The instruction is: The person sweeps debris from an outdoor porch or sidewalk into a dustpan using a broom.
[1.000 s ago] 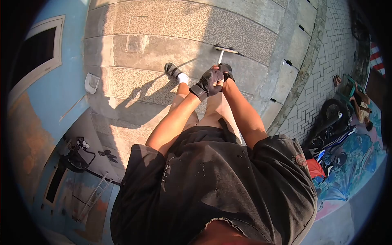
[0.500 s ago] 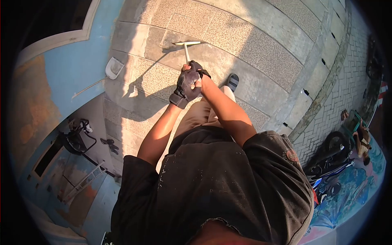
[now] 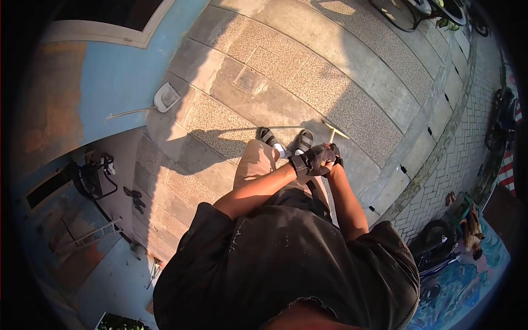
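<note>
My left hand (image 3: 313, 160), in a dark fingerless glove, is closed around the handle of a long-handled tool (image 3: 336, 131). Gloved as well, my right hand (image 3: 334, 157) grips the same handle just beside it, and the two hands touch. The tool's narrow, pale crosspiece rests on the paving forward and to the right of my feet; whether it is a broom or a scraper I cannot tell. Much of the handle is hidden by the gloves. My sandalled feet (image 3: 286, 142) stand left of the tool's head.
A white long-handled dustpan (image 3: 166, 98) lies by the blue wall (image 3: 118, 74) at left. Behind it are a dark-framed item (image 3: 94, 179), slippers (image 3: 135, 199) and a ladder (image 3: 96, 237). At right are a motorcycle (image 3: 434, 242) and another person (image 3: 472, 228). Dark-rimmed objects (image 3: 404, 12) stand at top right.
Both hands and the tool have swung right and nearer my body. The tool's head has moved from ahead of me to the right. Both sandalled feet now show, and the view has shifted.
</note>
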A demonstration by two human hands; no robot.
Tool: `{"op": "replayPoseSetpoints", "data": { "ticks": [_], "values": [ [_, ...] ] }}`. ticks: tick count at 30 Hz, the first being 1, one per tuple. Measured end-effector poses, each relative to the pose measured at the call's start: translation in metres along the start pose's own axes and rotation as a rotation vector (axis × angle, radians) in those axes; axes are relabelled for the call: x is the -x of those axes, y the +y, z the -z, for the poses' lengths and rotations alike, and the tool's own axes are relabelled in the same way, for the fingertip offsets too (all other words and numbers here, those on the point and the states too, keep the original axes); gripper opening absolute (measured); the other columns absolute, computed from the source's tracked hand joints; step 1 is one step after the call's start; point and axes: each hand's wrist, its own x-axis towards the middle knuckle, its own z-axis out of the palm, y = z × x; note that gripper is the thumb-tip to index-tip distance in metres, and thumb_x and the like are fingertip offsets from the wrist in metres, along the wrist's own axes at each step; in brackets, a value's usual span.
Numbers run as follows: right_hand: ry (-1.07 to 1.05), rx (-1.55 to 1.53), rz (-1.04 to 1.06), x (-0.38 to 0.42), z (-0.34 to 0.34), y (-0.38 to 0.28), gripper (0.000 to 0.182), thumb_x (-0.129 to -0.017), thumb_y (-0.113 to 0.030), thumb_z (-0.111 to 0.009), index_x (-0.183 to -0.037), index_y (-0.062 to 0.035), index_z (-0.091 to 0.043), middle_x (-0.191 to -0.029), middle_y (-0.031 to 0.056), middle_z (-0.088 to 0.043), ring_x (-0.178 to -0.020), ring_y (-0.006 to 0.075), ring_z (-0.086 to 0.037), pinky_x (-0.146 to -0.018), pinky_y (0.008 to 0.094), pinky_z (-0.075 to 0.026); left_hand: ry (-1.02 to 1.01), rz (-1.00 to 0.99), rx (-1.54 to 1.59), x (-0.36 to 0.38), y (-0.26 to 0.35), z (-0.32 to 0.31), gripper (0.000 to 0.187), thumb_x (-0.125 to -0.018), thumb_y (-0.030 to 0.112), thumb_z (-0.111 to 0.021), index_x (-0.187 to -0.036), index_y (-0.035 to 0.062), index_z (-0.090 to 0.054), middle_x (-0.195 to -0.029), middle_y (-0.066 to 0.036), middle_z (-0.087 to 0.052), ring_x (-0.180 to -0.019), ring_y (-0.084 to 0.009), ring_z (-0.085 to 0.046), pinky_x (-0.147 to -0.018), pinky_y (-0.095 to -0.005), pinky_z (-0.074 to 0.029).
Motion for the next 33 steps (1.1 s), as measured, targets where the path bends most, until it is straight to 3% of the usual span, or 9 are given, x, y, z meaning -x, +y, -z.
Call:
{"op": "replayPoseSetpoints", "data": {
  "ticks": [4,6,9,10,11,15,20,26,33],
  "values": [
    [0.213,0.277,0.057,-0.022,-0.031,0.013,0.022,-0.087,-0.029,-0.049,-0.070,-0.0165,-0.051,-0.066,-0.0012,-0.054,-0.068,0.0175,-0.053,-0.069,0.0320,-0.045,0.005,0.058,-0.440,-0.004,-0.008,0.025,0.015,-0.070,0.028,-0.063,-0.075,0.0142,-0.059,-0.074,-0.010,-0.061,-0.079,-0.0300,-0.059,-0.083,-0.0451,-0.043],
    [-0.394,-0.156,-0.193,-0.053,-0.046,0.026,0.025,-0.086,-0.032,-0.048,-0.066,-0.0175,-0.052,-0.068,-0.0003,-0.056,-0.069,0.0189,-0.054,-0.069,0.0322,-0.046,-0.052,0.049,-0.215,0.003,-0.041,0.035,0.013,-0.071,0.024,-0.060,-0.068,0.0115,-0.056,-0.067,-0.011,-0.058,-0.074,-0.0319,-0.059,-0.077,-0.0471,-0.043],
    [-0.066,0.149,0.044,-0.141,-0.021,0.042,0.025,-0.086,-0.031,-0.047,-0.066,-0.0163,-0.053,-0.066,0.0015,-0.053,-0.068,0.0223,-0.055,-0.067,0.0391,-0.047,0.037,0.102,-0.086,0.025,-0.084,0.084,0.012,-0.072,0.015,-0.057,-0.064,0.0071,-0.054,-0.066,-0.014,-0.057,-0.070,-0.0358,-0.057,-0.076,-0.0469,-0.045],
    [-0.271,0.142,-0.120,-0.166,-0.036,0.054,0.025,-0.086,-0.032,-0.047,-0.067,-0.0162,-0.051,-0.071,0.0018,-0.053,-0.073,0.0222,-0.055,-0.070,0.0398,-0.047,0.030,0.133,-0.160,0.034,-0.093,0.105,0.008,-0.068,0.010,-0.056,-0.062,0.0073,-0.053,-0.062,-0.014,-0.055,-0.066,-0.0360,-0.056,-0.081,-0.0432,-0.046],
    [-0.049,0.042,-0.029,-0.157,-0.109,0.103,0.027,-0.086,-0.036,-0.045,-0.065,-0.0190,-0.048,-0.061,0.0007,-0.050,-0.062,0.0233,-0.052,-0.063,0.0401,-0.045,0.093,-0.006,-0.144,0.044,-0.098,0.133,0.009,-0.072,0.009,-0.055,-0.065,0.0049,-0.052,-0.065,-0.017,-0.055,-0.068,-0.0379,-0.056,-0.079,-0.0448,-0.047],
    [-0.164,-0.204,-0.235,-0.242,-0.193,0.191,0.033,-0.088,-0.030,-0.043,-0.060,-0.0152,-0.036,-0.050,-0.0007,-0.038,-0.045,0.0156,-0.040,-0.046,0.0283,-0.036,0.129,-0.113,-0.241,0.100,-0.122,0.237,0.009,-0.070,0.010,-0.056,-0.063,0.0054,-0.052,-0.061,-0.015,-0.053,-0.064,-0.0353,-0.056,-0.074,-0.0427,-0.048],
    [-0.452,-0.441,-0.475,-0.285,-0.261,0.288,0.026,-0.090,-0.026,-0.047,-0.069,-0.0114,-0.041,-0.058,0.0000,-0.041,-0.055,0.0147,-0.044,-0.054,0.0277,-0.041,0.014,0.038,-0.355,0.143,-0.105,0.323,0.013,-0.071,0.015,-0.056,-0.061,0.0058,-0.054,-0.060,-0.013,-0.055,-0.059,-0.0341,-0.055,-0.055,-0.0436,-0.043],
    [-0.549,-0.356,-0.452,-0.230,-0.241,0.289,0.031,-0.091,-0.025,-0.048,-0.065,-0.0107,-0.040,-0.056,0.0001,-0.042,-0.054,0.0132,-0.044,-0.055,0.0239,-0.041,0.049,-0.112,-0.217,0.139,-0.052,0.305,0.014,-0.071,0.017,-0.057,-0.065,0.0046,-0.056,-0.064,-0.014,-0.055,-0.064,-0.0332,-0.056,-0.060,-0.0422,-0.045],
    [-0.224,-0.463,-0.012,-0.146,-0.162,0.204,0.026,-0.088,-0.028,-0.051,-0.069,-0.0119,-0.043,-0.057,0.0006,-0.043,-0.054,0.0148,-0.045,-0.054,0.0263,-0.040,-0.053,-0.125,0.083,0.104,-0.066,0.232,0.009,-0.068,0.013,-0.061,-0.069,0.0066,-0.056,-0.065,-0.013,-0.054,-0.063,-0.0328,-0.054,-0.060,-0.0422,-0.044]
  ]
}}
